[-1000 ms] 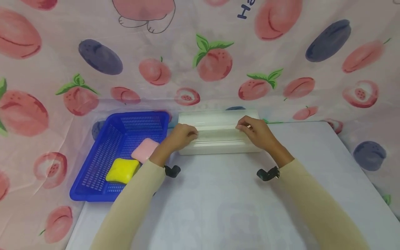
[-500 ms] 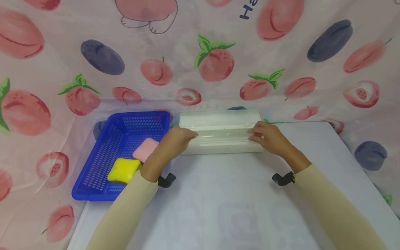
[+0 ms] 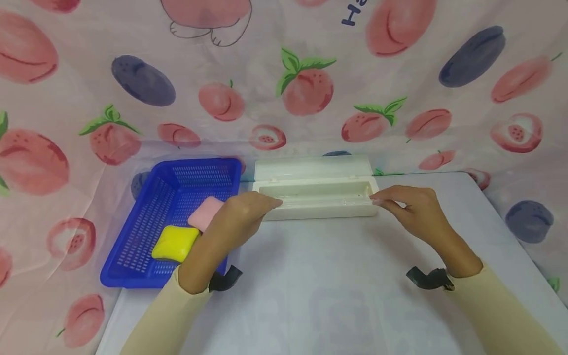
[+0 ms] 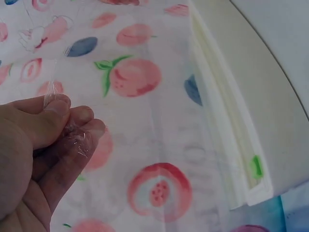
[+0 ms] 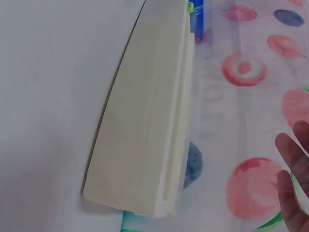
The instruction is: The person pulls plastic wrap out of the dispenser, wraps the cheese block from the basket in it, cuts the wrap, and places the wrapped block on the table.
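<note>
A long white cling film dispenser [image 3: 319, 212] lies at the back of the table, its lid [image 3: 312, 167] raised toward the wall. Thin clear cling film [image 4: 52, 89] is pinched between thumb and fingers of my left hand [image 3: 239, 214], with a crumpled bit over the fingertips in the left wrist view. My right hand [image 3: 417, 212], thumb and forefinger together, pinches the film's other side near the dispenser's right end. Between the hands the sheet barely shows, apart from faint glints. Only some right fingers [image 5: 292, 154] enter the right wrist view.
Left of the dispenser stands a blue perforated basket [image 3: 133, 236]. It holds a yellow sponge-like block [image 3: 175, 243] and a pink one [image 3: 205, 213], partly behind my left arm. A fruit-printed cloth [image 3: 266, 64] hangs behind the white tabletop [image 3: 328, 286].
Both hands have come back toward me from over the dispenser, the right one also moving outward to the right. The dispenser's trough now shows more plainly between them.
</note>
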Action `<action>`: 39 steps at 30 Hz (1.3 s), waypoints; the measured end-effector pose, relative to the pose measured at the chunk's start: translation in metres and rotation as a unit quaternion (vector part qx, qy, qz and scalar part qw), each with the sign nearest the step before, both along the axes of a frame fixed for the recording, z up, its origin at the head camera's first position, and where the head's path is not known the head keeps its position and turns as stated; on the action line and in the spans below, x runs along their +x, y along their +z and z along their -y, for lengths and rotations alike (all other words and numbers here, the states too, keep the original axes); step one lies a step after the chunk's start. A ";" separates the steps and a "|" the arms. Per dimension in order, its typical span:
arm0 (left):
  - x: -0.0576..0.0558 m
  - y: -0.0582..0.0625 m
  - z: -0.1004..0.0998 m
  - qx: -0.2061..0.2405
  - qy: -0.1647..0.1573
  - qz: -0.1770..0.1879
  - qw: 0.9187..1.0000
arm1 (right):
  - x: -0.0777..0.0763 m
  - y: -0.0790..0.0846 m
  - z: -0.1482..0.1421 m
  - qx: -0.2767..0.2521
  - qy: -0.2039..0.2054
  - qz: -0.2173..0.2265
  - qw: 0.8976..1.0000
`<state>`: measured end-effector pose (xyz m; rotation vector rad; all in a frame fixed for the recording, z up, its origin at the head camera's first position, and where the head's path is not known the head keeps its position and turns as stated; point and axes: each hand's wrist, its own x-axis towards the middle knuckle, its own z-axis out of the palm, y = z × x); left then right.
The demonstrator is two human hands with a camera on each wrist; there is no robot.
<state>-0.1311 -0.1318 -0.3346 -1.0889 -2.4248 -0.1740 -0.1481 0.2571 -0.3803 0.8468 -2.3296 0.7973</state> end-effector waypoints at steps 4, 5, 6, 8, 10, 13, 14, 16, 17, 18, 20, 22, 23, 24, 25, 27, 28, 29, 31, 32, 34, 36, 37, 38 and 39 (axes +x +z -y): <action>0.015 0.003 0.001 0.021 -0.011 -0.011 1.000 | 0.017 0.004 -0.001 -0.012 0.008 -0.004 1.000; 0.018 0.004 0.001 0.033 -0.017 -0.014 0.999 | 0.021 0.005 -0.001 -0.016 0.008 -0.001 1.000; 0.021 0.005 0.002 0.048 -0.024 -0.015 0.998 | 0.025 0.006 -0.001 -0.021 0.010 0.001 1.000; 0.028 0.007 0.003 0.065 -0.035 -0.022 0.997 | 0.033 0.008 -0.001 -0.032 0.018 0.000 0.999; 0.035 0.009 0.004 0.078 -0.049 -0.021 0.996 | 0.039 0.009 -0.001 -0.037 0.030 -0.006 0.999; 0.044 0.011 0.006 0.093 -0.069 -0.008 0.993 | 0.046 0.008 -0.001 -0.043 0.059 -0.024 0.997; 0.047 0.011 0.007 0.100 -0.075 -0.002 0.992 | 0.048 0.007 -0.001 -0.047 0.072 -0.032 0.996; 0.051 0.012 0.009 0.110 -0.081 -0.001 0.991 | 0.051 0.006 -0.001 -0.050 0.087 -0.037 0.994; 0.052 0.013 0.009 0.115 -0.084 -0.005 0.990 | 0.053 0.006 -0.001 -0.053 0.094 -0.039 0.993; 0.053 0.014 0.010 0.118 -0.084 -0.010 0.989 | 0.054 0.007 -0.001 -0.055 0.096 -0.040 0.993; 0.053 0.017 0.010 0.125 -0.084 -0.023 0.988 | 0.057 0.009 0.001 -0.059 0.096 -0.044 0.993; 0.053 0.020 0.009 0.132 -0.084 -0.039 0.987 | 0.058 0.014 0.003 -0.065 0.091 -0.048 0.993; 0.052 0.021 0.008 0.134 -0.084 -0.047 0.986 | 0.059 0.016 0.005 -0.075 0.092 -0.051 0.992; 0.052 0.023 0.008 0.137 -0.083 -0.054 0.986 | 0.059 0.020 0.007 -0.087 0.092 -0.057 0.990; 0.051 0.025 0.007 0.145 -0.085 -0.061 0.984 | 0.059 0.023 0.009 -0.102 0.095 -0.063 0.988; 0.051 0.029 0.007 0.154 -0.084 -0.070 0.982 | 0.058 0.030 0.012 -0.128 0.098 -0.072 0.984; 0.052 0.032 0.006 0.159 -0.084 -0.073 0.981 | 0.058 0.034 0.014 -0.137 0.099 -0.074 0.983; 0.052 0.034 0.006 0.163 -0.084 -0.076 0.980 | 0.059 0.037 0.015 -0.141 0.098 -0.076 0.982; 0.054 0.038 0.005 0.172 -0.090 -0.078 0.978 | 0.062 0.044 0.016 -0.139 0.093 -0.071 0.983; 0.056 0.040 0.004 0.174 -0.092 -0.080 0.977 | 0.063 0.047 0.017 -0.140 0.096 -0.070 0.983; 0.060 0.044 0.002 0.184 -0.100 -0.092 0.973 | 0.067 0.051 0.018 -0.152 0.113 -0.071 0.979; 0.064 0.048 0.000 0.197 -0.111 -0.105 0.968 | 0.070 0.054 0.021 -0.178 0.148 -0.075 0.970; 0.067 0.050 -0.001 0.204 -0.115 -0.109 0.966 | 0.071 0.056 0.022 -0.195 0.172 -0.080 0.962; 0.069 0.051 -0.002 0.210 -0.117 -0.113 0.964 | 0.072 0.058 0.024 -0.208 0.193 -0.083 0.955; 0.072 0.052 -0.002 0.212 -0.119 -0.111 0.964 | 0.073 0.059 0.025 -0.218 0.212 -0.084 0.949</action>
